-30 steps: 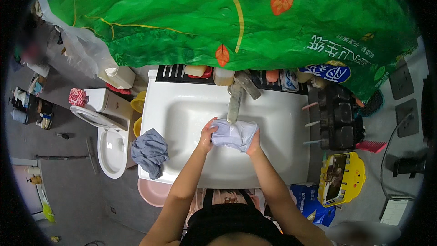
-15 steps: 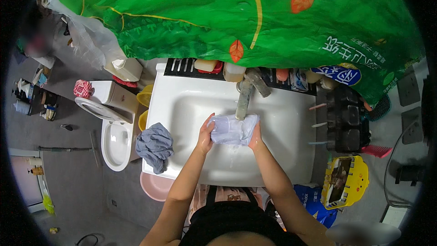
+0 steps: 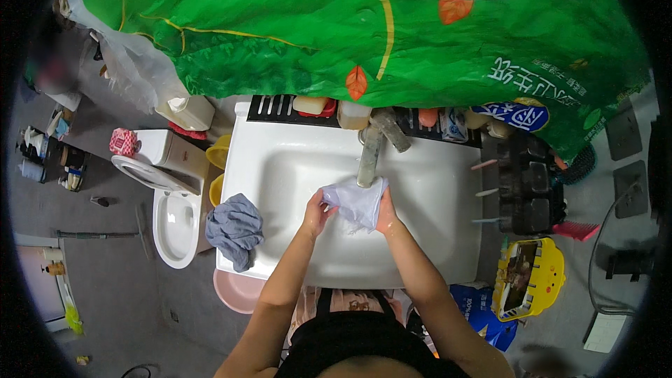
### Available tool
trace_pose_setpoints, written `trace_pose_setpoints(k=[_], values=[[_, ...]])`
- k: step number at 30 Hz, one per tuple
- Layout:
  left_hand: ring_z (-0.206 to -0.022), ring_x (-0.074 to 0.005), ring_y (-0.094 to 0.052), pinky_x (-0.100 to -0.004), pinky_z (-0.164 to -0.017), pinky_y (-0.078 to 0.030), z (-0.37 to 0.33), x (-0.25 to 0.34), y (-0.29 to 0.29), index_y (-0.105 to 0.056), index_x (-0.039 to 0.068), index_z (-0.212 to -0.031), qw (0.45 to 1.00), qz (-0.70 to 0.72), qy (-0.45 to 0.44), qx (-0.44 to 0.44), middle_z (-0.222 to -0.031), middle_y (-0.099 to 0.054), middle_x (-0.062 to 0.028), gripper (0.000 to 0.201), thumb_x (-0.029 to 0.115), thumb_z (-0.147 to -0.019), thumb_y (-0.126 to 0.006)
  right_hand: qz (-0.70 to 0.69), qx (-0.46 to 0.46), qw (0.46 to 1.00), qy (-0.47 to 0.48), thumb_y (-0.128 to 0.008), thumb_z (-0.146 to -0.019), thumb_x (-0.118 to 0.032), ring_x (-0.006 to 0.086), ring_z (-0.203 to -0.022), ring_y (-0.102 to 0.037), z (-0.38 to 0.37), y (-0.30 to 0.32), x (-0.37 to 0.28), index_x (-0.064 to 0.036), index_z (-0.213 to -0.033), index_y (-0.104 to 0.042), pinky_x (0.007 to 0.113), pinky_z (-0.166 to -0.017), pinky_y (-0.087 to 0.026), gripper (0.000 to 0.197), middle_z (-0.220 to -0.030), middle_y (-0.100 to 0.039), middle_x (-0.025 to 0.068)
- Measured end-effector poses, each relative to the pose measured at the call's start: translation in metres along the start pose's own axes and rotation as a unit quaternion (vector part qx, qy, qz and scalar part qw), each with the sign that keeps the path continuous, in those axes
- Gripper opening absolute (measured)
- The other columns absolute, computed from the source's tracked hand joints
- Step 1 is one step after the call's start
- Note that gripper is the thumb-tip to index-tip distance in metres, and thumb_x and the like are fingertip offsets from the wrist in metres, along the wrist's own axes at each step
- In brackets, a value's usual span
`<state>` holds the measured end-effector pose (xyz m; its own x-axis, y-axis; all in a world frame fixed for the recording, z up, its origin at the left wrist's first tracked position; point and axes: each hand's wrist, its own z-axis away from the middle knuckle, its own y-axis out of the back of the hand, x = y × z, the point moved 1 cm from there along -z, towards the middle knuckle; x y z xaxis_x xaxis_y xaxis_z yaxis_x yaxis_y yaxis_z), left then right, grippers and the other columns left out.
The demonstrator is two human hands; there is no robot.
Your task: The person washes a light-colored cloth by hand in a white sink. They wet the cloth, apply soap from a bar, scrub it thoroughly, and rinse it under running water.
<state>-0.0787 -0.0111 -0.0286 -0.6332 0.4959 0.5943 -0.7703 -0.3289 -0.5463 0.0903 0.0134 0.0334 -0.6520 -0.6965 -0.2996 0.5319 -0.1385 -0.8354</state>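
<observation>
A wet, pale lavender cloth (image 3: 355,204) hangs between my two hands over the white sink (image 3: 448,252), right beneath the faucet (image 3: 369,159). My left hand (image 3: 317,213) grips its left edge with curled fingers. On the opposite side, my right hand (image 3: 386,214) holds the right edge. Ragged folds droop at the cloth's lower side, and water shows below it. A crumpled grey-blue cloth (image 3: 236,229) lies on the sink's left rim, apart from my hands.
Above the sink hangs a large green plastic package (image 3: 280,28). Soap (image 3: 310,104) and bottles line the back ledge. To the left stand a toilet (image 3: 176,227) and a pink basin (image 3: 236,287); to the right are a black holder (image 3: 514,182) and a yellow basket (image 3: 549,276).
The cloth has gone from a flat, stretched rectangle to a looser, bunched shape. My hands have drawn slightly closer together, still holding it under the faucet. The whole view has shifted slightly.
</observation>
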Motion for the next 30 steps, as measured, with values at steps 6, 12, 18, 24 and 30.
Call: trace_pose_setpoints(k=[6,12,18,24,30], values=[[-0.069,-0.0127,-0.055,-0.0217,-0.054,-0.049,-0.010,-0.009,-0.043,-0.048,0.008,-0.102,0.984,0.122,0.077,-0.101,-0.084,-0.056,-0.0031,0.034,0.036,-0.089,-0.035,0.258,0.260,0.929,0.048,-0.037,-0.080,-0.053,0.0235,-0.105,-0.047,0.000,0.073,-0.004,-0.0082,-0.122,-0.037,0.042,-0.093,-0.032,0.061,-0.117,-0.047,0.0088],[-0.062,-0.0087,-0.050,-0.0220,-0.053,-0.043,0.020,-0.037,-0.087,-0.050,0.006,-0.094,0.994,-0.030,-0.101,-0.007,-0.075,-0.055,-0.0017,0.021,0.025,-0.087,-0.044,0.023,0.214,0.975,0.058,-0.054,-0.078,-0.032,0.0169,-0.098,-0.050,-0.021,0.069,0.024,-0.0088,-0.106,-0.050,0.032,-0.084,-0.038,0.037,-0.102,-0.055,0.0041],[-0.065,-0.0100,-0.051,-0.0240,-0.059,-0.043,-0.010,-0.026,-0.048,-0.053,0.006,-0.089,0.992,0.049,-0.089,0.073,-0.075,-0.055,-0.0026,0.019,0.024,-0.084,-0.050,0.160,0.243,0.950,0.113,-0.055,-0.080,-0.018,0.0144,-0.092,-0.052,-0.006,0.011,0.036,-0.0035,-0.104,-0.050,0.028,-0.078,-0.042,0.029,-0.101,-0.054,0.0052],[-0.070,-0.0189,-0.053,-0.0342,-0.065,-0.045,-0.001,-0.012,-0.077,-0.054,0.006,-0.088,0.968,0.244,0.054,-0.012,-0.081,-0.056,-0.0064,0.024,0.030,-0.084,-0.049,0.102,0.265,0.956,0.074,-0.044,-0.085,-0.034,0.0162,-0.098,-0.050,-0.016,0.036,0.034,-0.0071,-0.108,-0.049,0.032,-0.083,-0.040,0.036,-0.108,-0.052,0.0042],[-0.076,-0.0280,-0.049,-0.0360,-0.072,-0.040,0.012,-0.036,-0.085,-0.056,0.001,-0.075,0.794,-0.335,-0.503,0.065,-0.078,-0.053,-0.0135,0.012,0.012,-0.076,-0.053,-0.053,0.178,0.981,-0.046,-0.036,-0.084,-0.045,0.0201,-0.093,-0.051,-0.028,0.036,0.026,-0.0116,-0.102,-0.050,0.038,-0.081,-0.042,0.041,-0.101,-0.054,0.0044]])
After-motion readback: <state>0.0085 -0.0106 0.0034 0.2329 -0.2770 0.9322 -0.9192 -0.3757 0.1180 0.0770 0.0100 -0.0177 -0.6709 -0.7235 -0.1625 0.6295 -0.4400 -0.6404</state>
